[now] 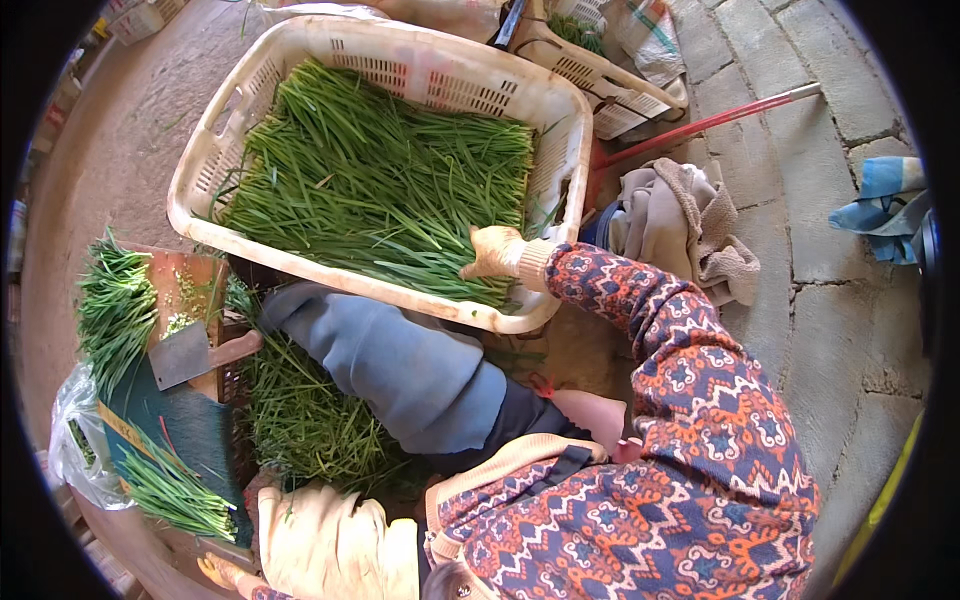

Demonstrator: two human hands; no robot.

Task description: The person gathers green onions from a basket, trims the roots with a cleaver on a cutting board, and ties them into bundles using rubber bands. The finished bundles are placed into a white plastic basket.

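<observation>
A large white plastic crate (pixel 457 309) holds neatly laid bunches of green garlic chives (pixel 375 172). At the crate's right front corner my right hand (pixel 493 253) rests on the chives, thumb and fingers apart; whether it grips any cannot be told. My left hand (pixel 219 571) is low at the picture's bottom left, beside the end of a low work board, its fingers partly seen. Near it a small bunch of chives (pixel 180 487) lies on a dark green cloth (pixel 187 420). A cleaver (pixel 184 356) lies on the wooden board (pixel 169 281), next to another chive bunch (pixel 116 307).
Loose chives (pixel 315 420) are heaped between the board and my blue-clad leg (pixel 390 367). A clear plastic bag (pixel 79 450) hangs at the left. Beyond the crate's right side are a second crate (pixel 592 82), a red pole (pixel 705 122) and crumpled cloths (pixel 667 217) on paving.
</observation>
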